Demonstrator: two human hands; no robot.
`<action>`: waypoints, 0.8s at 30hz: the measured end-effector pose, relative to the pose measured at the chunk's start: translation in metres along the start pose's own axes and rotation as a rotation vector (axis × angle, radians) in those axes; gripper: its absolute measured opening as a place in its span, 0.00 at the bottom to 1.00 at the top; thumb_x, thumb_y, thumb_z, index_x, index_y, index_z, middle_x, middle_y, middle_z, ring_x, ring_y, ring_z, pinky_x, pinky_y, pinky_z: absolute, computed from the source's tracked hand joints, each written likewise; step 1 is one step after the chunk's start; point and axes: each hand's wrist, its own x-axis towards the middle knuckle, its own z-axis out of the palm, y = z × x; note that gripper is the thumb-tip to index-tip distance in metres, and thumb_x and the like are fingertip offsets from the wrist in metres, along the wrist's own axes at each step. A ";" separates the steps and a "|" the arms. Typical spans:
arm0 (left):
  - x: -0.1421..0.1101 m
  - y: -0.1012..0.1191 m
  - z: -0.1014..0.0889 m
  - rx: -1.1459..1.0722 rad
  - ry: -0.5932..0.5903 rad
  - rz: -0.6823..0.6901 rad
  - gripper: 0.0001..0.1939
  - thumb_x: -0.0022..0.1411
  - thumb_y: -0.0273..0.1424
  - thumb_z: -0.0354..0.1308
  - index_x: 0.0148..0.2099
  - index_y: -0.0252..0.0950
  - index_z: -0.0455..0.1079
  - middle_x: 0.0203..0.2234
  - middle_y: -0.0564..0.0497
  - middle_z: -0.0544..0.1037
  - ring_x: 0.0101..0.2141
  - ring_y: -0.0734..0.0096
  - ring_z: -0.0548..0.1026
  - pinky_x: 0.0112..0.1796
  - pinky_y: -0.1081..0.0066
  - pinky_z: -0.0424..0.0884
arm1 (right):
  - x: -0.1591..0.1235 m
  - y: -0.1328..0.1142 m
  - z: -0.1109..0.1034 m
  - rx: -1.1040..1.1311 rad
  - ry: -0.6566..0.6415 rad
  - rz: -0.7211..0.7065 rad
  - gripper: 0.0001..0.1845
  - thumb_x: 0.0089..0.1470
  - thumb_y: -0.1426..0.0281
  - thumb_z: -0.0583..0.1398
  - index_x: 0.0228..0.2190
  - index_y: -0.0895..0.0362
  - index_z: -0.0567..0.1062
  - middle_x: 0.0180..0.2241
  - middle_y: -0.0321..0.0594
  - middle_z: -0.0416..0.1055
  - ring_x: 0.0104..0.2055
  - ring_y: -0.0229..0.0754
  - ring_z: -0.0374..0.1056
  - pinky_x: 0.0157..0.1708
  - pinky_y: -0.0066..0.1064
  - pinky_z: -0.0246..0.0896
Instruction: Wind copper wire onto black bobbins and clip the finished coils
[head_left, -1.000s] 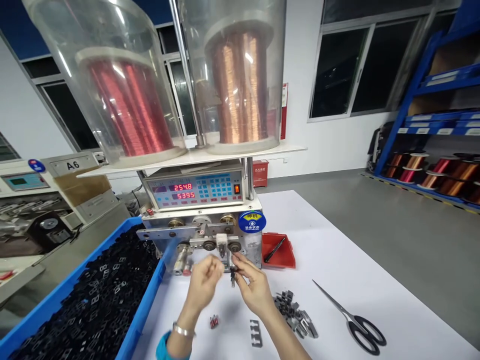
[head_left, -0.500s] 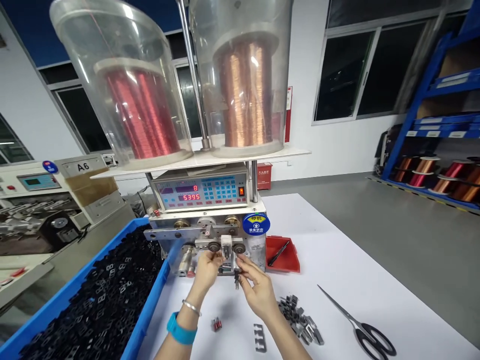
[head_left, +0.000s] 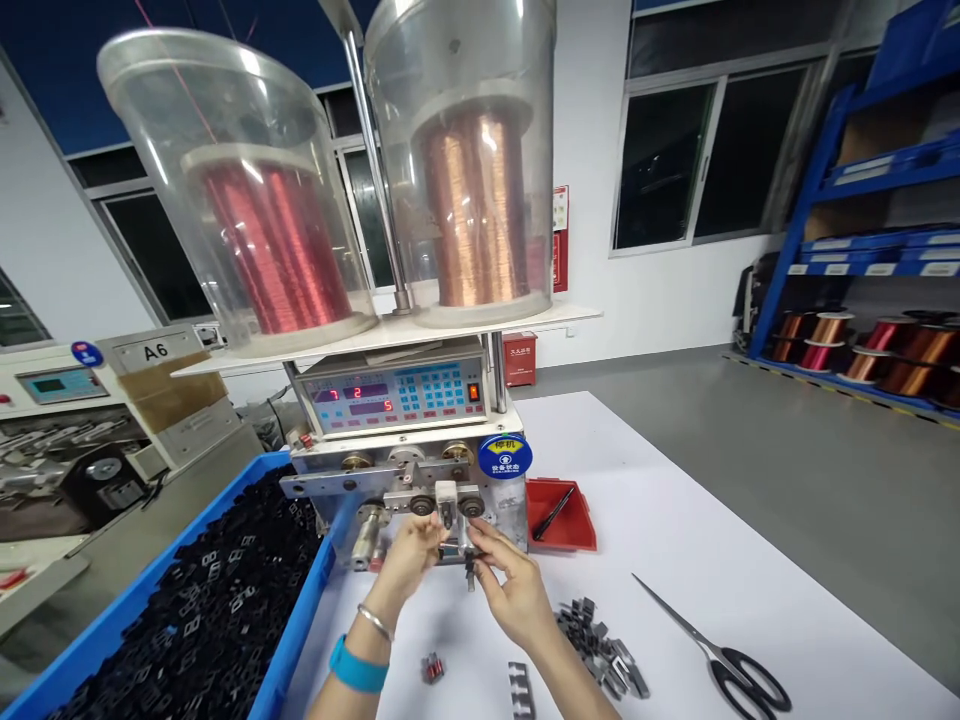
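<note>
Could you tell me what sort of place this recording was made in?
Most likely a coil-winding workshop in a factory: large spools of copper wire stand over a benchtop winding machine, a blue bin holds many small black parts, and more wire reels fill blue shelving.

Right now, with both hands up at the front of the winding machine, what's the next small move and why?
Probably steady the small part on the spindle with the left hand while the right hand finishes fitting it. Both hands meet at that fixture below the rollers, and the part between the fingers looks not yet let go. How well it is seated is too small to tell.
</note>
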 end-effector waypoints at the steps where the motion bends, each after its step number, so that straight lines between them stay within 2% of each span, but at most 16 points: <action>1: -0.003 -0.006 0.002 -0.009 -0.002 -0.004 0.24 0.35 0.51 0.63 0.17 0.40 0.54 0.11 0.63 0.52 0.14 0.82 0.46 0.17 0.74 0.43 | 0.001 0.000 0.000 -0.007 -0.003 -0.005 0.23 0.51 0.77 0.55 0.48 0.53 0.75 0.51 0.48 0.71 0.52 0.48 0.70 0.38 0.34 0.76; 3: -0.017 -0.016 0.004 -0.010 0.029 0.019 0.24 0.38 0.52 0.61 0.18 0.40 0.54 0.11 0.63 0.51 0.14 0.82 0.46 0.18 0.75 0.45 | 0.002 -0.003 -0.001 -0.013 -0.010 -0.009 0.23 0.51 0.78 0.55 0.47 0.52 0.76 0.51 0.47 0.72 0.52 0.47 0.69 0.38 0.34 0.76; 5: -0.033 -0.020 0.003 0.047 0.109 0.098 0.21 0.42 0.48 0.61 0.18 0.38 0.59 0.11 0.62 0.53 0.16 0.81 0.49 0.20 0.75 0.47 | 0.004 -0.005 -0.002 -0.017 -0.018 -0.006 0.23 0.50 0.79 0.55 0.46 0.52 0.76 0.51 0.46 0.72 0.52 0.47 0.69 0.39 0.33 0.75; 7: -0.039 -0.013 -0.001 0.084 0.158 0.164 0.17 0.45 0.43 0.64 0.21 0.35 0.66 0.11 0.60 0.57 0.17 0.80 0.52 0.21 0.75 0.48 | 0.005 -0.006 -0.002 -0.021 -0.017 -0.006 0.24 0.49 0.79 0.55 0.47 0.52 0.76 0.50 0.46 0.73 0.52 0.46 0.69 0.39 0.33 0.75; 8: -0.037 -0.008 -0.003 0.055 0.144 0.148 0.15 0.44 0.40 0.65 0.21 0.35 0.67 0.11 0.60 0.58 0.17 0.80 0.53 0.21 0.75 0.48 | 0.005 -0.006 -0.002 -0.019 -0.011 -0.010 0.24 0.49 0.79 0.55 0.47 0.52 0.76 0.50 0.46 0.72 0.52 0.46 0.69 0.39 0.33 0.75; 12: -0.005 0.010 -0.009 -0.209 -0.061 -0.119 0.17 0.35 0.32 0.70 0.18 0.34 0.62 0.10 0.62 0.57 0.14 0.85 0.49 0.17 0.78 0.44 | 0.005 -0.004 -0.002 -0.006 0.005 -0.027 0.23 0.49 0.78 0.56 0.47 0.52 0.76 0.50 0.45 0.72 0.51 0.46 0.70 0.38 0.32 0.75; 14: 0.007 0.008 -0.009 -0.264 -0.140 -0.210 0.20 0.31 0.32 0.70 0.17 0.36 0.59 0.09 0.65 0.52 0.12 0.87 0.43 0.15 0.79 0.40 | 0.005 -0.003 -0.003 -0.001 -0.002 -0.028 0.23 0.49 0.78 0.56 0.47 0.52 0.76 0.50 0.45 0.73 0.51 0.46 0.70 0.38 0.33 0.75; 17: 0.006 -0.005 -0.005 -0.347 -0.190 -0.282 0.23 0.28 0.36 0.69 0.18 0.39 0.55 0.08 0.67 0.46 0.11 0.88 0.39 0.13 0.79 0.37 | 0.005 -0.003 -0.004 0.013 0.000 -0.031 0.23 0.50 0.78 0.56 0.46 0.52 0.76 0.50 0.45 0.73 0.51 0.47 0.70 0.38 0.33 0.75; 21: -0.017 -0.025 0.008 -0.453 -0.105 -0.238 0.29 0.27 0.44 0.70 0.21 0.40 0.50 0.09 0.68 0.44 0.12 0.88 0.38 0.13 0.80 0.39 | 0.005 -0.003 -0.004 0.024 -0.013 -0.020 0.23 0.50 0.79 0.56 0.46 0.52 0.76 0.51 0.45 0.72 0.51 0.47 0.70 0.39 0.33 0.75; 24: -0.035 -0.032 0.018 -0.459 0.078 -0.139 0.29 0.33 0.48 0.69 0.23 0.39 0.54 0.12 0.67 0.47 0.14 0.86 0.41 0.16 0.79 0.44 | 0.006 -0.005 -0.004 0.010 -0.018 -0.006 0.23 0.50 0.78 0.56 0.47 0.52 0.76 0.50 0.45 0.72 0.52 0.46 0.70 0.40 0.34 0.75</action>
